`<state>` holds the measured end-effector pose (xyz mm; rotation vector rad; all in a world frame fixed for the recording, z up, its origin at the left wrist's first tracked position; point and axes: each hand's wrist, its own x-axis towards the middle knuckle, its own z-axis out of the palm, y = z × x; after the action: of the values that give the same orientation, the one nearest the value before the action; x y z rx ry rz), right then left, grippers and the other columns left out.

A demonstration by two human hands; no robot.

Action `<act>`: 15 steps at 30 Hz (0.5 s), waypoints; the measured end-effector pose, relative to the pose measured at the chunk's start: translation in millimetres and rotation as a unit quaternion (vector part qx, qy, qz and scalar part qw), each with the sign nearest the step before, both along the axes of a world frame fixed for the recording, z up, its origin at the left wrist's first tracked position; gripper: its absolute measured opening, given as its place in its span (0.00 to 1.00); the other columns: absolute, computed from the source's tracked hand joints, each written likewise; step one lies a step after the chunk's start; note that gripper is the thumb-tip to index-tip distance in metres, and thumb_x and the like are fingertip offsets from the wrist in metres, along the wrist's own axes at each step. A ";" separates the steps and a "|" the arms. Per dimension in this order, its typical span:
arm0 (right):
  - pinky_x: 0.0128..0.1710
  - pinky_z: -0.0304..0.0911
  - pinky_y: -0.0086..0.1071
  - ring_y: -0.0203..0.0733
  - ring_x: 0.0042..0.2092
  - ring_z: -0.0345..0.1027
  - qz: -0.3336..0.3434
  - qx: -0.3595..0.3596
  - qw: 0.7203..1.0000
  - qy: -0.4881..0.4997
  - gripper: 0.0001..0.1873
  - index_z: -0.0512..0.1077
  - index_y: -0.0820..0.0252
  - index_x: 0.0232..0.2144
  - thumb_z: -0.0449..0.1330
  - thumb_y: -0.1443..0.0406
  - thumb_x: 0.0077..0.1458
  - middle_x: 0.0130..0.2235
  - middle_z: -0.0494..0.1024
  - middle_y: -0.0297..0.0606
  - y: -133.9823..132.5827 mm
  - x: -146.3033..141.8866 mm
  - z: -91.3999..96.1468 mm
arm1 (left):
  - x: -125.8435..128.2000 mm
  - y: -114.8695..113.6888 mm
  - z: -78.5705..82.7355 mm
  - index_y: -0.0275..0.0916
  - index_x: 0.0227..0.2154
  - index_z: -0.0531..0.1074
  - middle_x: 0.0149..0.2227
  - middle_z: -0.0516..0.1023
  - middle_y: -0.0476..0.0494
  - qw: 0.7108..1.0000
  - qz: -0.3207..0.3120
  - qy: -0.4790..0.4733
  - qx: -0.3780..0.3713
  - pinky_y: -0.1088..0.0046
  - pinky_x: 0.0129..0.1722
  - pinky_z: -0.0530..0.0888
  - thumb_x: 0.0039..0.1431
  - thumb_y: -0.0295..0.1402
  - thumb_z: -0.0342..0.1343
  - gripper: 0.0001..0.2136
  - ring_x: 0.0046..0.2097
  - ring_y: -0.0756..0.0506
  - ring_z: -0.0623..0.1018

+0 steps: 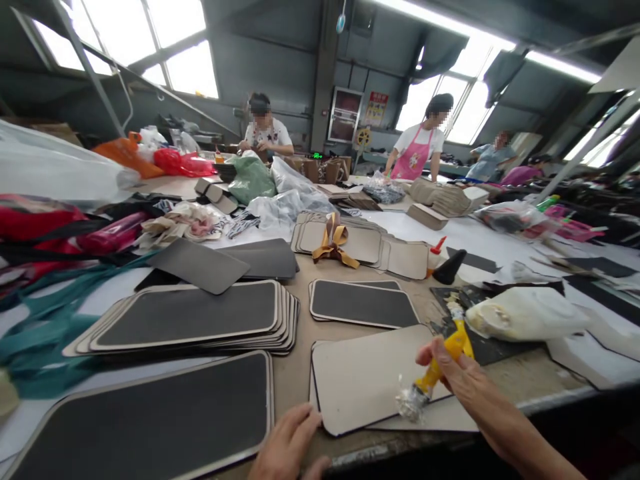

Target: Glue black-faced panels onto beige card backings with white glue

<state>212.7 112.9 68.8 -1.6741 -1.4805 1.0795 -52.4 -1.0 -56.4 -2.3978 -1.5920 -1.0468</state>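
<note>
My right hand [453, 370] is closed around the yellow handle of a brush [427, 381]. The brush's whitish, clumped bristles are at the lower right part of a beige rounded panel [367, 373]; whether they touch it I cannot tell. My left hand [290, 437] lies at that panel's lower left corner, fingers stretched out, fingertips at its edge. Under the beige panel another pale sheet sticks out. Just beyond my right hand is a second yellow-handled tool [456, 313], partly hidden, with a pale crusted end.
Stacked dark panels with pale borders [195, 317] stand left, with a large dark panel [150, 420] nearer. Two smaller dark panels [363, 303] lie ahead. A whitish plastic jug [525, 313] lies right. Ribbon [334, 243] sits on beige panels. Several people work beyond the table.
</note>
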 end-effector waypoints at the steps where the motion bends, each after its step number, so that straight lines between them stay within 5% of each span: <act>1: 0.21 0.54 0.27 0.34 0.23 0.58 -0.022 -0.013 1.000 0.018 0.34 0.70 0.59 0.25 0.51 0.35 0.41 0.21 0.67 0.33 -0.9 7.7 -3.7 | 9.4 6.2 -7.0 0.39 0.45 0.69 0.45 0.76 0.38 1.000 0.009 0.011 0.003 0.72 0.45 0.75 0.56 0.38 0.54 0.15 0.47 0.43 0.76; 4: 0.16 0.46 0.24 0.30 0.17 0.48 -0.068 -0.035 0.992 0.105 0.32 0.67 0.60 0.26 0.55 0.37 0.41 0.14 0.57 0.25 -4.0 21.0 -10.7 | 22.9 17.2 -23.8 0.41 0.43 0.71 0.48 0.73 0.36 0.999 0.039 0.028 0.015 0.64 0.45 0.76 0.56 0.37 0.54 0.13 0.50 0.39 0.73; 7: 0.18 0.55 0.27 0.33 0.19 0.57 -0.091 -0.021 0.980 0.176 0.30 0.67 0.60 0.27 0.59 0.39 0.40 0.17 0.63 0.29 -5.4 24.3 -18.7 | 21.9 20.3 -34.2 0.43 0.42 0.72 0.47 0.73 0.38 0.997 0.045 0.031 0.047 0.66 0.44 0.76 0.59 0.39 0.50 0.12 0.50 0.42 0.72; 11: 0.23 0.62 0.29 0.37 0.22 0.63 -0.054 -0.023 0.975 0.215 0.29 0.67 0.61 0.31 0.60 0.41 0.41 0.20 0.69 0.32 -2.9 14.3 -37.0 | 20.5 23.7 -38.1 0.43 0.40 0.73 0.46 0.73 0.40 0.993 0.033 0.057 0.096 0.72 0.43 0.76 0.60 0.39 0.49 0.11 0.50 0.44 0.72; 15: 0.25 0.63 0.30 0.37 0.23 0.65 -0.006 -0.045 0.969 0.241 0.26 0.66 0.61 0.33 0.58 0.44 0.47 0.21 0.70 0.32 2.3 -17.3 -50.3 | 27.4 28.4 -29.9 0.42 0.40 0.73 0.47 0.73 0.40 0.997 0.033 0.054 0.043 0.69 0.45 0.75 0.61 0.37 0.48 0.11 0.52 0.43 0.70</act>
<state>195.4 115.2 18.5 -1.3448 -1.1166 1.4416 -25.1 27.3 -86.4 -2.2889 -1.5468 -0.9365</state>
